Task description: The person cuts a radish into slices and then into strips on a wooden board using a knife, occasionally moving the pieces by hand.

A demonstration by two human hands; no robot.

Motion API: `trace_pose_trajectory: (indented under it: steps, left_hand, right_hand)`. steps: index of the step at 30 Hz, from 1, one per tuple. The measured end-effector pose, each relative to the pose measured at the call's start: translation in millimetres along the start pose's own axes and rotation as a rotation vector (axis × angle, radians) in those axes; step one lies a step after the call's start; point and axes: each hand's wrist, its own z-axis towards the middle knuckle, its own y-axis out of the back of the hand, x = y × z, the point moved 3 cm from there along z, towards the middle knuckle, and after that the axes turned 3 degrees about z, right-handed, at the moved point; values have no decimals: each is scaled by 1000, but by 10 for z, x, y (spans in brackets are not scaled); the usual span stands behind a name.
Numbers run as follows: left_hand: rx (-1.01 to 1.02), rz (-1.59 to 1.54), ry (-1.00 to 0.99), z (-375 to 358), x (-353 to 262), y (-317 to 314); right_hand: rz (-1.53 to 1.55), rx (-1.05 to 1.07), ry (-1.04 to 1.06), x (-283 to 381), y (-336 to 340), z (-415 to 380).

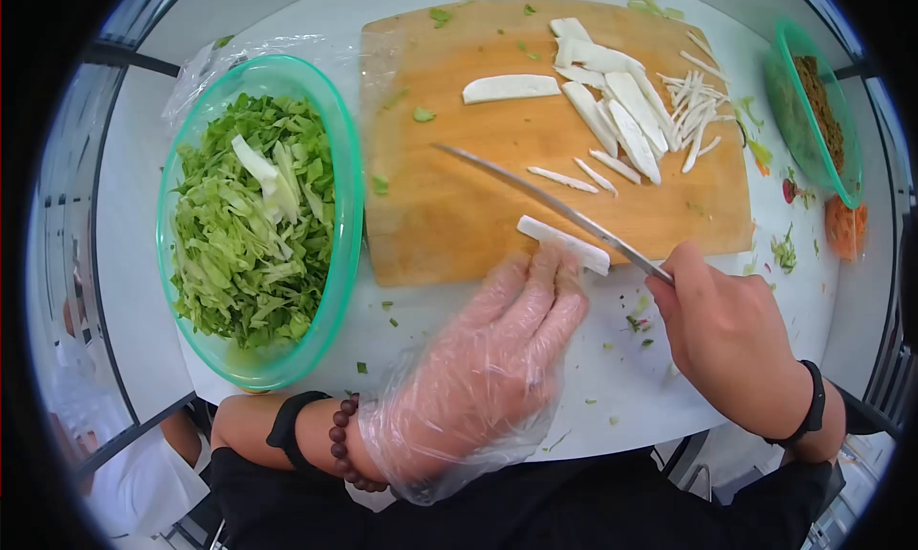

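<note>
My left hand [483, 373], in a clear plastic glove, has its fingertips pressed on a white vegetable strip [542, 231], perhaps radish, at the near edge of the wooden cutting board [449, 206]. A knife [535, 198] is gripped in my right hand [732, 335]. Its blade slants to the upper left, just beyond the held strip. Thin cut sticks [564, 179] lie past the blade. Farther back are overlapping white slices [626, 100], a single slice [512, 89] and a heap of fine shreds [698, 110].
At the left, a green oval basin [352, 201] holds shredded greens [253, 273] with a pale piece on top. A green container [779, 43] of brown food stands at the far right, near orange shreds [845, 229]. Vegetable scraps [784, 252] dot the white table [612, 416].
</note>
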Motion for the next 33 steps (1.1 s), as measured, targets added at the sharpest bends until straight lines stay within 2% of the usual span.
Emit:
trace_pose_trajectory:
  steps: [7,21,25,28,33]
  left_hand:
    - [-45,-1,16,5,8,-48]
    - [27,-15,4,9,-5,2]
    - [24,7,24,11,-15,-12]
    - [8,9,33,4,-14,-14]
    - [3,38,27,-19,-26,-7]
  right_hand:
    - [-12,11,-13,3,-31,-94]
    - [-72,120,-15,-26,-64,-149]
    - [-126,77,-19,12,-115,-121]
    - [-88,130,-3,27,-105,61]
    - [-35,-3,3,-42,-68,132]
